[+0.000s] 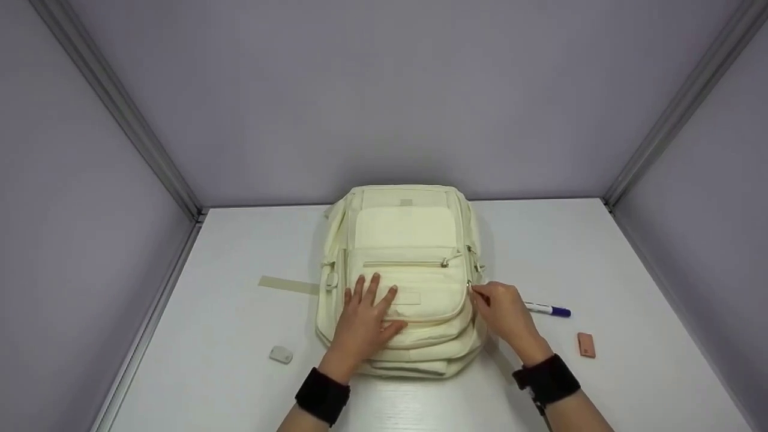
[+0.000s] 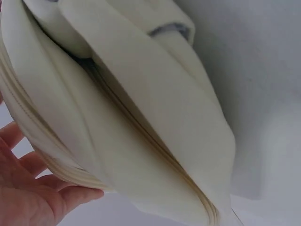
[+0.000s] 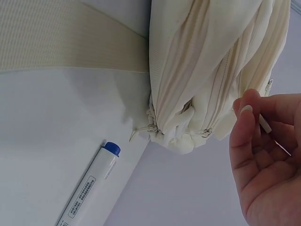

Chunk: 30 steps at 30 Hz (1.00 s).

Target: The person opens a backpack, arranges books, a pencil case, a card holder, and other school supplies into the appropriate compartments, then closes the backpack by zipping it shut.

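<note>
A cream backpack (image 1: 405,228) lies on the white table with its zipped front facing up. My left hand (image 1: 363,324) rests on its front pocket, fingers spread. At the pocket's right edge, my right hand (image 1: 507,309) pinches a zipper pull (image 3: 265,124) between thumb and fingers. The pull is mostly hidden by the fingertips in the head view. In the left wrist view, the left thumb and fingers lie along the pocket's zipped edge (image 2: 70,176).
A white marker (image 1: 547,309) with a blue cap lies right of the backpack, beyond it a small pink block (image 1: 586,345). To the left are a small white block (image 1: 281,354) and a beige strap (image 1: 288,285). Grey walls (image 1: 396,102) enclose the table.
</note>
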Motion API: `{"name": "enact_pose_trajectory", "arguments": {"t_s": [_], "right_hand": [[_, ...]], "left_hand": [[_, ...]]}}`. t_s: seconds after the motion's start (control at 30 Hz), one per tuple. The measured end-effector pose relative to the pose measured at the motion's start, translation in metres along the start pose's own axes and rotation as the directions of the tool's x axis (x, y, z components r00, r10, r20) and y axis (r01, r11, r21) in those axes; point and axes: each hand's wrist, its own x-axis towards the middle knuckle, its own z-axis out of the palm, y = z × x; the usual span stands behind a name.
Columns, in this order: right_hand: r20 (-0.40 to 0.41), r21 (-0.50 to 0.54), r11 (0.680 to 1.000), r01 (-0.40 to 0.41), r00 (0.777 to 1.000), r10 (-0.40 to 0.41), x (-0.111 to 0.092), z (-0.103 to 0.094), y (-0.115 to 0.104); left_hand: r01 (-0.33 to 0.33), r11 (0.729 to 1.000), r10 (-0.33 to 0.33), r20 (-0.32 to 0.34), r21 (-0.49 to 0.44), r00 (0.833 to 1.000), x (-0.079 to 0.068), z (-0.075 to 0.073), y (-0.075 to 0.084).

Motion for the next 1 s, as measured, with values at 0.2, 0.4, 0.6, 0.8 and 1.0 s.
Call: {"name": "enact_pose_trajectory", "arguments": {"t_s": [0.2,0.4,0.6,0.8,1.0], "right_hand": [[-0.007,-0.005,0.999,0.037,0.999,-0.037,-0.005,0.001,-0.004],[-0.022,-0.038,0.995,0.094,0.995,-0.095,-0.012,-0.003,-0.011],[0.029,-0.042,0.996,0.08,0.996,-0.079,-0.023,-0.005,-0.02],[0.03,-0.065,0.994,0.091,0.996,-0.089,-0.03,-0.005,-0.028],[0.051,-0.043,0.996,0.078,0.996,-0.076,-0.037,-0.005,-0.038]], "left_hand": [[-0.018,0.999,0.02,-0.041,0.048,0.999,-0.005,0.006,-0.001],[-0.016,0.999,0.022,-0.115,0.047,0.993,-0.004,0.008,0.002],[0.006,1.0,-0.004,-0.103,0.025,0.995,-0.003,0.007,0.004],[0.013,1.0,-0.011,-0.097,0.017,0.995,-0.003,0.007,0.005],[0.009,1.0,-0.009,-0.096,0.003,0.995,-0.003,0.007,0.007]]}}
